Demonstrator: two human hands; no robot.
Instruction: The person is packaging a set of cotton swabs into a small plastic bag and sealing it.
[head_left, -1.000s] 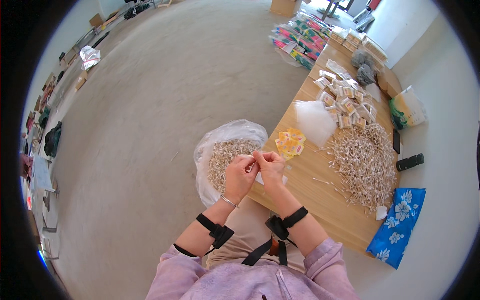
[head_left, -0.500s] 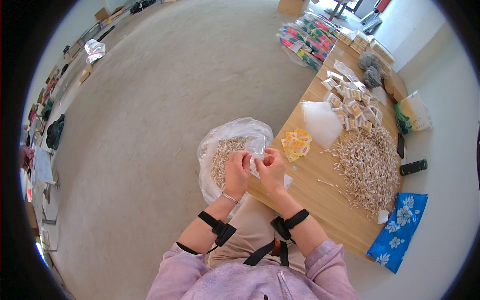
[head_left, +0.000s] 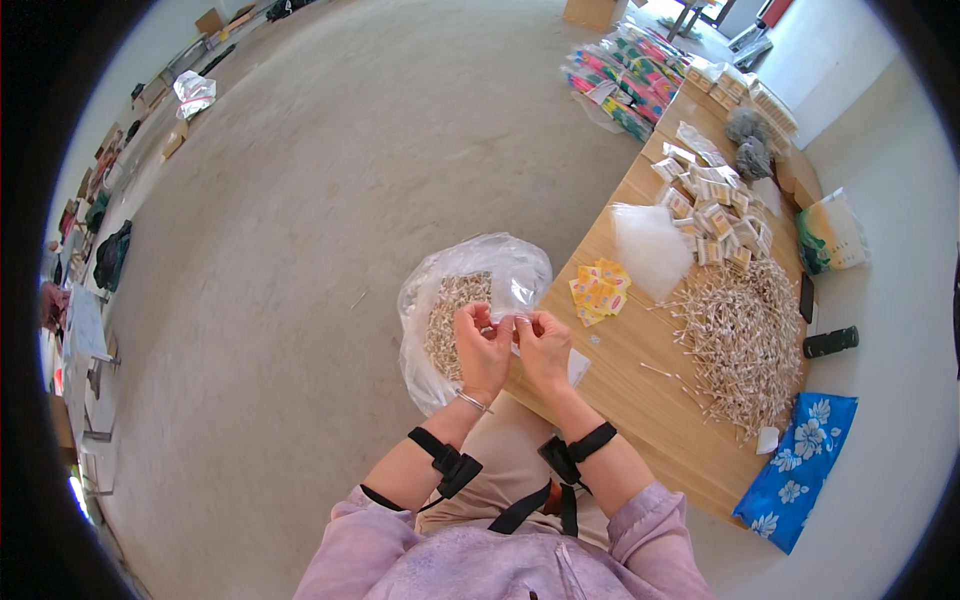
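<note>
Both hands meet just off the table's left edge, above a large clear plastic bag [head_left: 412, 330] filled with cotton swabs [head_left: 455, 303]. A small clear plastic bag [head_left: 517, 290] is pinched between them and points away from me. My left hand [head_left: 482, 352] is closed on its near left edge, and my right hand [head_left: 545, 352] grips it on the right, the thumbs almost touching. Whether anything lies inside the small bag, I cannot tell. Right of my right hand are yellow printed packets [head_left: 600, 290] and a stack of clear bags [head_left: 650, 248].
A big heap of cotton swabs [head_left: 742, 350] covers the right of the wooden table [head_left: 640, 420]. Packed swab bags [head_left: 715, 215] lie beyond it. Near the wall are a black bottle [head_left: 831, 342] and a blue floral package [head_left: 803, 465]. Colourful bundles [head_left: 625, 80] stand behind the table.
My hands have drawn together, with the thumbs now nearly meeting at the small bag's near edge. The whole view has shifted slightly.
</note>
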